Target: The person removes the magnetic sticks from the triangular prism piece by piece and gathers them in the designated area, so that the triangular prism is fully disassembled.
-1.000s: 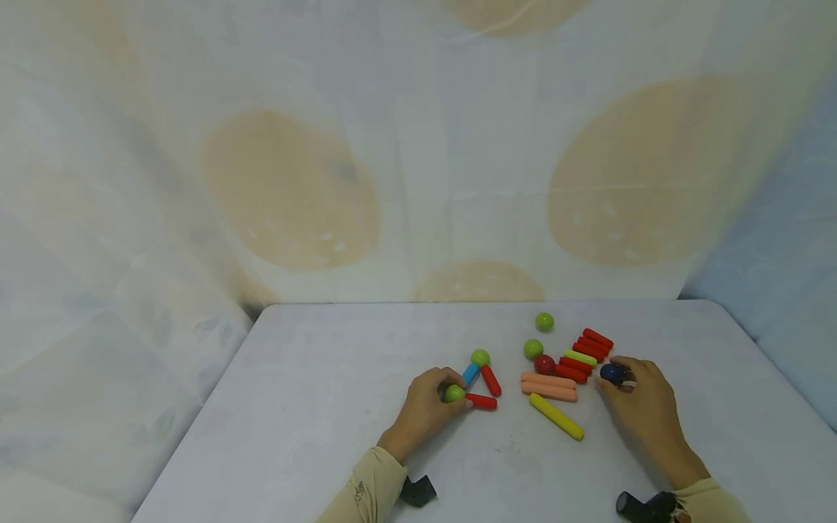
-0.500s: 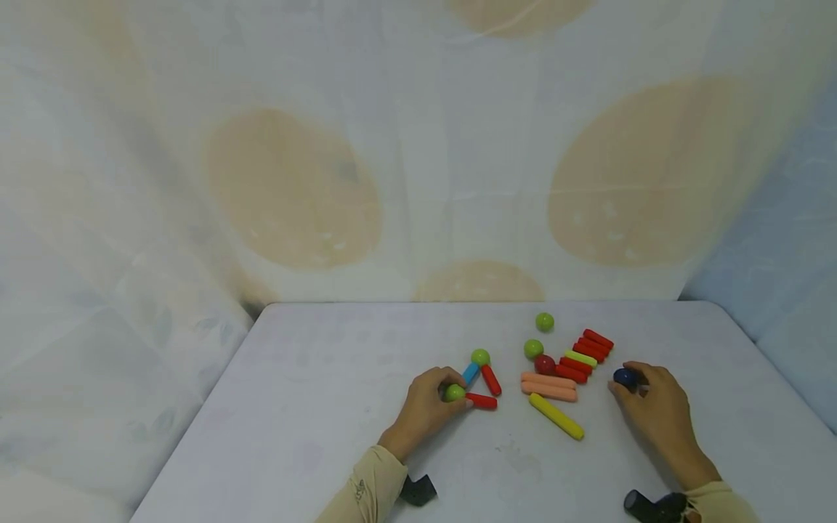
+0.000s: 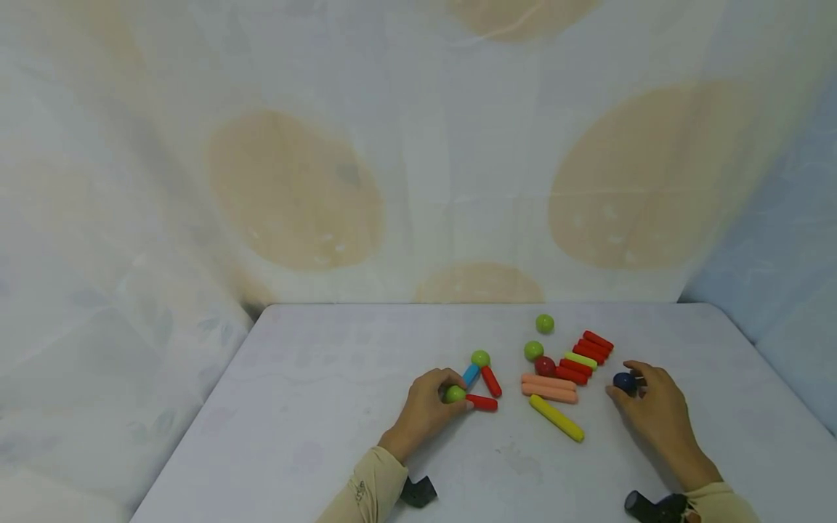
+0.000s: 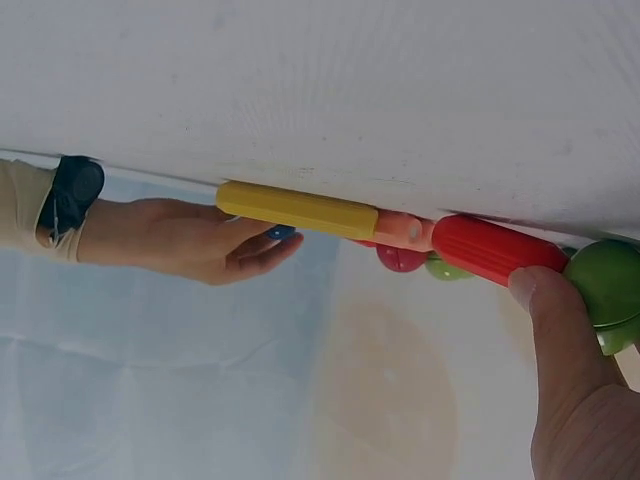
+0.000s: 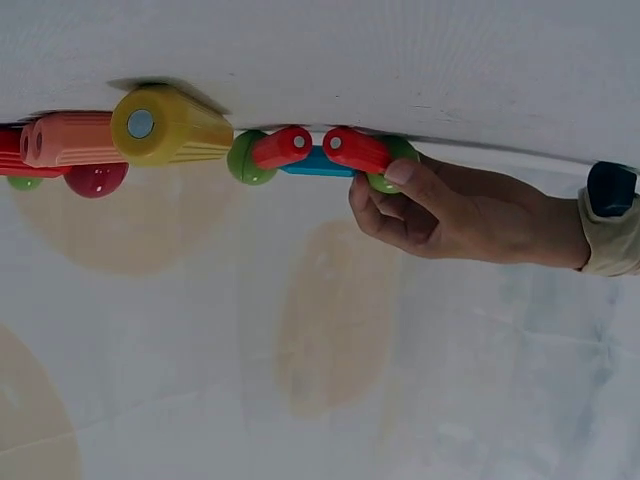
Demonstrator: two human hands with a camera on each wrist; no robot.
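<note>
My left hand grips a green ball at the corner of a small figure on the white table: a blue stick, another green ball and two red sticks. In the left wrist view my thumb lies against that green ball beside a red stick. My right hand pinches a dark blue ball on the table, right of the loose pieces. The right wrist view shows the left hand at the figure.
Loose pieces lie between the hands: a yellow stick, two salmon sticks, a dark red ball, two green balls, several red sticks and a lime stick. A patterned cloth hangs behind the table.
My right hand has drawn the dark blue ball a little to the right and toward me, away from the red sticks. The left hand has stayed on the green ball.
</note>
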